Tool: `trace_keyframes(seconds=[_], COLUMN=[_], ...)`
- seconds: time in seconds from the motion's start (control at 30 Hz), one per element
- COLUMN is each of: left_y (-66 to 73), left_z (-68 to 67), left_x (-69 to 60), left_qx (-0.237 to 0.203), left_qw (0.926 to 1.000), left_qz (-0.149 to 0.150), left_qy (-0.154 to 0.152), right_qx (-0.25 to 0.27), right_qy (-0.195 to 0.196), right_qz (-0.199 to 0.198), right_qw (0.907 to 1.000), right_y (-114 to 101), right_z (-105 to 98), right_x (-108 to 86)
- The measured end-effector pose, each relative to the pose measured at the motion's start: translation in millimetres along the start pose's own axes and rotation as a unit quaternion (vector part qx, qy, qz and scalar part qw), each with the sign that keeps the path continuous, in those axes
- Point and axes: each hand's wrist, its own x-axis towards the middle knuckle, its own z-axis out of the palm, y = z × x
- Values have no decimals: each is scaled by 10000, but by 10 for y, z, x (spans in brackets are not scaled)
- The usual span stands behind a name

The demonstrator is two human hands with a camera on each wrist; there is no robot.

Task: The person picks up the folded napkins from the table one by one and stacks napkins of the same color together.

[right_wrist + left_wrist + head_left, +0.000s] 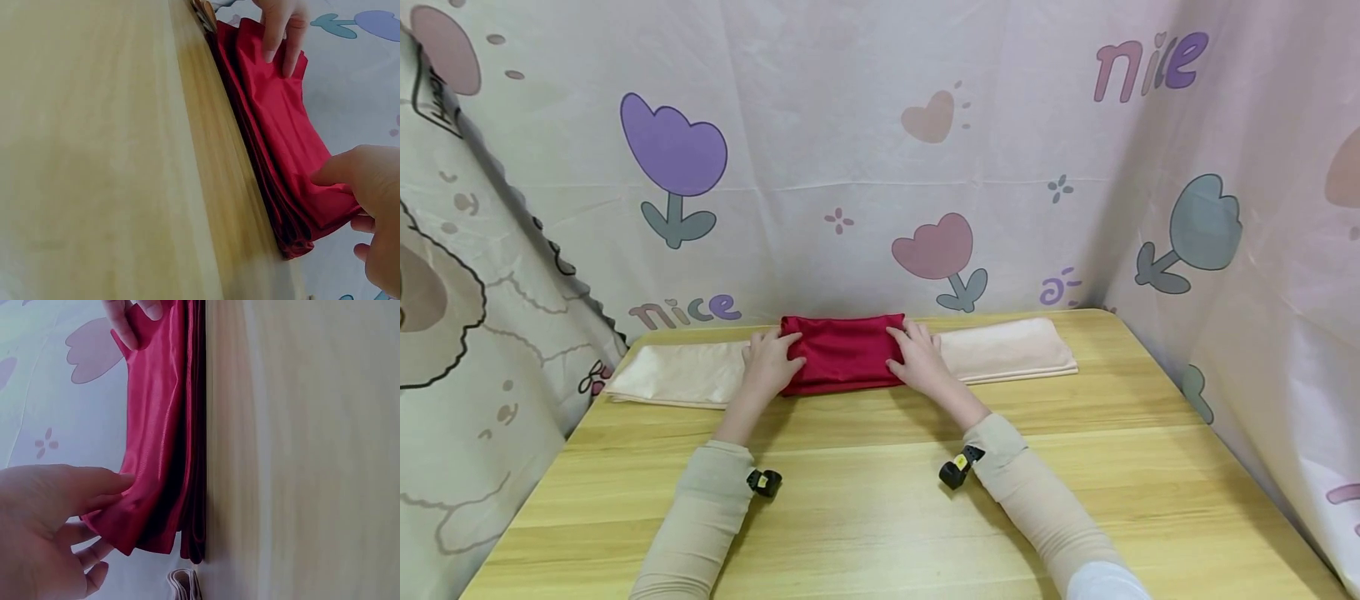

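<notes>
Red shiny cloth [846,357] pinched at both ends, on wooden table [865,483] near back edge.
Left hand [767,363] clamps left end, thumb over, fingers under; right hand [921,358] likewise at right end. Upper layers raised off lower ones. Cream folded cloth [681,373] at left, second cream cloth [1011,349] at right. Flower-print curtain [805,117] behind.

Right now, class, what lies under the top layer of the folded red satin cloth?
Both wrist views show more red satin folds beneath the top layer, with the wood-grain table in front. What lies under those folds is covered.
</notes>
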Motion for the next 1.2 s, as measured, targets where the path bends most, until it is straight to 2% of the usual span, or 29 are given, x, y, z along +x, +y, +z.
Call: trace_keyframes(seconds=[0.2,0.33,0.6,0.83,1.2], left_y=[-17,-28,-33,-31,-48], left_z=[3,25,57,89,87], left_x=[-6,8,30,36,55], left_qx=[330,428,382,341,463], left_qw=[9968,9938,9891,9815,9753], left_qz=[-8,-36,-263,-479,-641], left_qy=[-725,-1028,-1395,-1821,-2064], right_qx=[-500,-797,-1037,-1090,-1196], right_qy=[-310,-464,-726,-994,-1441], right_qz=[-46,-30,84,200,424], right_qw=[9983,9957,9919,9889,9814], right_y=[14,24,14,23,64], right_z=[48,85,106,129,155], right_x=[19,33,71,88,116])
